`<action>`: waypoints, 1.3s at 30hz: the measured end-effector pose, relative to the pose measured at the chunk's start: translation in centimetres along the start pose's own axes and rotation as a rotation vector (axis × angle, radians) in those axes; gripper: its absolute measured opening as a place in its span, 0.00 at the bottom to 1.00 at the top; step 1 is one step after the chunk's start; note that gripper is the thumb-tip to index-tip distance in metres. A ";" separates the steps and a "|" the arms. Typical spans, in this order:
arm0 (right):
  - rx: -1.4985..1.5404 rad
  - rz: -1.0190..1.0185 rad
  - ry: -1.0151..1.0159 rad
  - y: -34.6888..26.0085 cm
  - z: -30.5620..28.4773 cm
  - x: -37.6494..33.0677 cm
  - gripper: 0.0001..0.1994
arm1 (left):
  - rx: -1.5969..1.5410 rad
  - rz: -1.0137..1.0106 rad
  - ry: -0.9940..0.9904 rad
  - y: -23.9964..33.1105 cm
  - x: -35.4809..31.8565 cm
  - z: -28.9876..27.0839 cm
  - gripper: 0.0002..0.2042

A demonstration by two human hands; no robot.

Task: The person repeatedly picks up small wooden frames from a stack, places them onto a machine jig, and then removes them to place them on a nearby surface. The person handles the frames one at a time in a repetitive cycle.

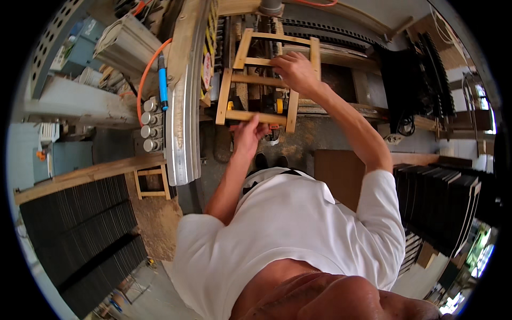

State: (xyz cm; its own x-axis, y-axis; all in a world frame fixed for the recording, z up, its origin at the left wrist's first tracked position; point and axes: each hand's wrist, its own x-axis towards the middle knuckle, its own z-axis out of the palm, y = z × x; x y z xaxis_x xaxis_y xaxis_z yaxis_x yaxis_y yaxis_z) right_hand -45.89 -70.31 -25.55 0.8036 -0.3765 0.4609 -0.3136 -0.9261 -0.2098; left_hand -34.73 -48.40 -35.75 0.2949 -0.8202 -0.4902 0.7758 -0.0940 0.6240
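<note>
I hold a small frame of pale wooden slats (234,80) out in front of me, over a workbench. My left hand (249,133) grips its near bottom slat from below. My right hand (294,72) closes over a cross slat near the upper right corner. Behind the frame, through its gaps, a yellow and black power tool (276,102) shows on the bench. Both forearms reach up from my white shirt.
A curved metal rail (184,114) runs down on the left, with an orange hose (146,74) and metal cylinders (151,125) beside it. Stacks of black panels lie at lower left (80,240) and right (442,202). A second small wooden frame (152,184) stands on the floor.
</note>
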 end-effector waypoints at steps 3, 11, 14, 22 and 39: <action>0.023 -0.079 0.013 1.1 5.7 3.8 0.14 | -0.020 -0.017 0.052 -1.1 -4.6 -2.0 0.14; -0.008 -0.102 -0.063 4.9 12.1 8.8 0.14 | -0.133 0.078 0.259 -4.1 -12.1 -4.4 0.10; -0.062 -0.107 -0.078 6.8 12.8 10.6 0.14 | -0.230 0.129 0.329 -5.7 -13.1 -4.8 0.09; -0.049 -0.113 -0.062 8.9 13.5 12.3 0.12 | -0.273 0.259 0.543 -8.5 -13.1 -7.9 0.07; 0.010 -0.239 0.008 9.2 13.1 12.5 0.10 | -0.318 0.303 0.877 -14.7 -13.8 -16.0 0.13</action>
State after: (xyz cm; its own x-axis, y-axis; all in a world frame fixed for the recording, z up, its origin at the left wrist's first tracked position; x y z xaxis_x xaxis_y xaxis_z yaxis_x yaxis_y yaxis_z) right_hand -32.11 -83.18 -32.98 0.8502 -0.1472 0.5055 -0.1103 -0.9886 -0.1024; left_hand -41.26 -26.73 -47.88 0.7168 -0.0622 -0.6945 0.6747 0.3134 0.6683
